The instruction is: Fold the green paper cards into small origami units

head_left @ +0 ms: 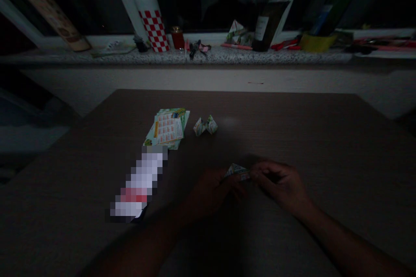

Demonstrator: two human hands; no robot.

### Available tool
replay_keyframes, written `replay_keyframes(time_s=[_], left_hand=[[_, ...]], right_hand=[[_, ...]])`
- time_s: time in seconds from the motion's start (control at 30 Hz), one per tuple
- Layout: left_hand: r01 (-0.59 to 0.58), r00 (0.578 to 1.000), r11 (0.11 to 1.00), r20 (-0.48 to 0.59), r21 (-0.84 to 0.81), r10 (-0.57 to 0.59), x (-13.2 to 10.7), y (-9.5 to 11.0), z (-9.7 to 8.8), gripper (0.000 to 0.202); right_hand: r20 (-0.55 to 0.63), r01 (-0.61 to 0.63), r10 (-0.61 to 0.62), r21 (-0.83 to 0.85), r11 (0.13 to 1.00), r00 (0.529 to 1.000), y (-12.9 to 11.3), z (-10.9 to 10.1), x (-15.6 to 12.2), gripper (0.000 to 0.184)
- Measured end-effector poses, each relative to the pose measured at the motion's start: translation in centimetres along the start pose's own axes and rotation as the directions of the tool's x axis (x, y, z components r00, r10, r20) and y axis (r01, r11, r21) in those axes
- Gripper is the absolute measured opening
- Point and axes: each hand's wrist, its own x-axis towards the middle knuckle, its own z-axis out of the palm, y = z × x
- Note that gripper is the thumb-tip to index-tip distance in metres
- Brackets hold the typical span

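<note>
In dim light both my hands meet over a brown table (292,130). My left hand (211,190) and my right hand (281,184) pinch a small folded piece of printed paper (238,170) from either side, fingers closed on it. Farther back lie two small folded paper shapes (205,126) touching each other. To their left rests a stack of printed paper sheets (167,129).
A blurred oblong object (139,186) lies left of my hands. On the stone window sill (195,56) at the back stand a white bottle with red checks (151,13), a dark bottle (269,17), a small red jar (177,37), pens and clutter.
</note>
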Motion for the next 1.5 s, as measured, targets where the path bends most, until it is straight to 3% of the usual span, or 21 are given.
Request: replay_keyframes(time_s=[0.2,0.57,0.9,1.1,1.23,1.37,1.5], left_hand=[[-0.013,1.000,0.999,-0.001,-0.045,0.013,0.1,-0.1,0.0,0.042],[0.019,0.998,0.974,0.070,-0.228,-0.003,0.0,0.0,-0.3,0.037],[0.060,0.988,0.978,0.149,-0.202,-0.029,0.0,-0.2,-0.6,0.041],[0.052,0.972,0.998,0.231,-0.040,-0.041,-0.3,0.5,-1.2,0.049],[0.068,0.953,0.996,0.299,-0.053,-0.049,-0.3,0.2,-1.4,0.049],[0.112,0.949,0.986,0.307,-0.125,-0.069,-0.2,0.0,-1.2,0.049],[0.135,0.970,0.963,0.228,-0.235,-0.081,0.0,0.3,-0.9,0.047]], right_hand=[[0.149,0.030,-0.019,-0.066,0.997,0.989,0.0,0.0,-0.1,0.041],[0.210,0.038,-0.022,-0.071,0.997,0.977,-0.1,0.0,-0.4,0.044],[0.256,0.016,-0.013,-0.008,1.000,0.967,0.2,0.0,-0.7,0.044],[0.368,0.046,-0.093,0.136,0.990,0.925,1.2,-0.2,-0.9,0.045],[0.436,0.054,-0.128,0.177,0.983,0.891,1.2,-0.1,-1.0,0.046],[0.363,0.031,-0.077,0.132,0.991,0.929,0.8,0.1,-1.3,0.045],[0.276,-0.036,0.005,0.109,0.993,0.961,0.4,0.4,-1.4,0.043]])
